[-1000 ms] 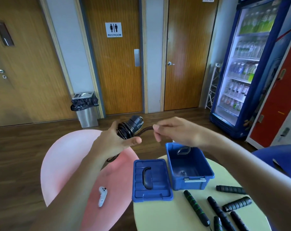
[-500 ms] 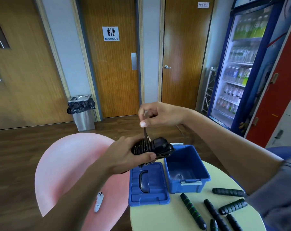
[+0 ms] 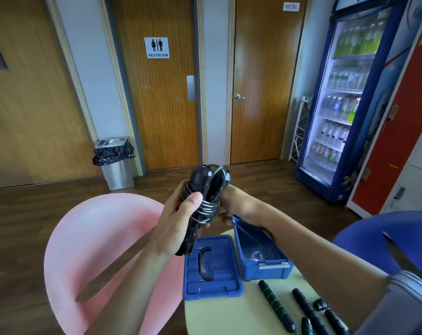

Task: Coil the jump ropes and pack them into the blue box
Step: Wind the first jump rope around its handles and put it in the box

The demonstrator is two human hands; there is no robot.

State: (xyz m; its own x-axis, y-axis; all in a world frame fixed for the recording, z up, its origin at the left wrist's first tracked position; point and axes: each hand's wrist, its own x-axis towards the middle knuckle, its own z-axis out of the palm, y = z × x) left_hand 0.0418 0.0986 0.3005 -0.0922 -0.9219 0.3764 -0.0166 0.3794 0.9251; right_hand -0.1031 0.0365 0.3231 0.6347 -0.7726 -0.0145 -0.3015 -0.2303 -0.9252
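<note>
Two hands hold one coiled jump rope (image 3: 205,189) up in the air, above and just behind the blue box (image 3: 265,269). The left hand (image 3: 178,221) is clamped round the bundle, its thumb lying across the shiny wraps that bind the middle. The right hand (image 3: 236,204) closes on the bundle's right side, thumb tip under the wraps and fingers mostly hidden behind the rope. The rope's dark handles stand nearly upright, their ends poking above both hands. The box sits open on the pale round table (image 3: 229,317), and its lid (image 3: 212,286) lies flat just to its left, black carry handle up. Several loose handles (image 3: 275,305) lie on the table in front of the box, one banded in green. A pink chair (image 3: 96,238) stands left of the table
</note>
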